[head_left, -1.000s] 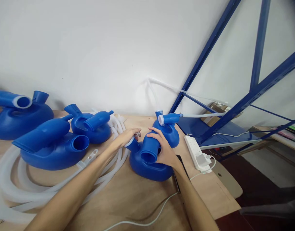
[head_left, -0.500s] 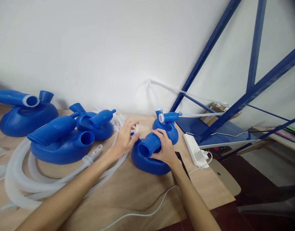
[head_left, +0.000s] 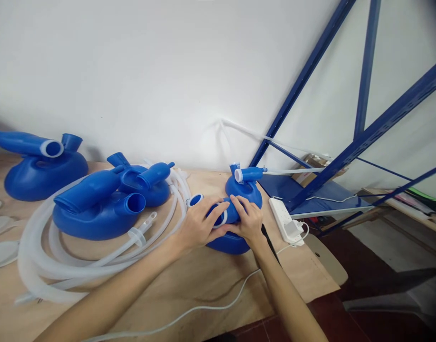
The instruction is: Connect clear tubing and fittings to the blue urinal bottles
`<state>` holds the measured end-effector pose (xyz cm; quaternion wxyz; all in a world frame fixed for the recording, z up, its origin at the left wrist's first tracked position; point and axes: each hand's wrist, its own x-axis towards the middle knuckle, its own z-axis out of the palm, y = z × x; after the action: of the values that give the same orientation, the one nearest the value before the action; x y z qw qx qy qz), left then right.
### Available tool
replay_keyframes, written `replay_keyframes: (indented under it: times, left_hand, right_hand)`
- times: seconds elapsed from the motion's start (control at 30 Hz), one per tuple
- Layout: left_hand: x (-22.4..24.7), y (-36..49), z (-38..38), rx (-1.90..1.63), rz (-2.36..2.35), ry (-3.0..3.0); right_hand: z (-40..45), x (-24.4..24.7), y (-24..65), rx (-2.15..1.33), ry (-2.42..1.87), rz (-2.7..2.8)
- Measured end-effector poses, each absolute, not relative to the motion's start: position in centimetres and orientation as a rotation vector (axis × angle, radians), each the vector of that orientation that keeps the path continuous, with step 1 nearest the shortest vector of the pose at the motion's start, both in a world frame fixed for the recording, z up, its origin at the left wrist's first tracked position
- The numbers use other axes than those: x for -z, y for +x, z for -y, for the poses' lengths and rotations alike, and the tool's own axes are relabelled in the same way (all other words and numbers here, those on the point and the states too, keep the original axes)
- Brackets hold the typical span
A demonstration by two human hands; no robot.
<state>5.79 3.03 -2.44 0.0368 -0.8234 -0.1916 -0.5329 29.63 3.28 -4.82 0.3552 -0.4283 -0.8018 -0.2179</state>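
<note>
In front of me a blue plastic urinal bottle (head_left: 230,246) rests on the wooden table. Above its body lies a blue tubular funnel piece (head_left: 233,214), its mouth edged by a white ring (head_left: 224,218). My right hand (head_left: 249,219) is wrapped round the funnel piece from the right. From the left, my left hand (head_left: 201,223) has its fingers closed on the white ring, partly covering it. The bottle's neck (head_left: 195,200), with a pale rim, shows just behind my left hand. Both hands meet at the front of the funnel piece.
More blue bottles stand at left (head_left: 97,221), far left (head_left: 43,175) and behind my hands (head_left: 243,190). Coiled translucent tubing (head_left: 29,256) surrounds the left ones. A white power strip (head_left: 282,218) lies right, beside blue metal shelving (head_left: 310,190). A white cable (head_left: 218,308) crosses the table front.
My left hand has moved right and down onto the mouth of the funnel piece, where a white ring now shows. My right hand still grips the funnel piece, its mouth less exposed. The view shifted slightly.
</note>
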Motion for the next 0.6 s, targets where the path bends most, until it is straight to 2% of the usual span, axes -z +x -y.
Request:
replay_keyframes:
  times: [0.2, 0.4, 0.6]
  left_hand:
    - [1.9, 5.4, -2.9, 1.780, 0.687, -2.436]
    - [-1.6, 3.9, -2.0, 1.859, 0.817, -2.402]
    - [-5.4, 1.8, -0.6, 1.997, 0.693, -2.439]
  right_hand:
    - [-3.3, 2.7, 27.5, 0.678, -1.028, 2.042]
    - [-4.0, -1.2, 24.8, 0.744, -0.916, 2.017]
    - [-4.4, -6.2, 22.9, 0.497, -0.768, 2.128]
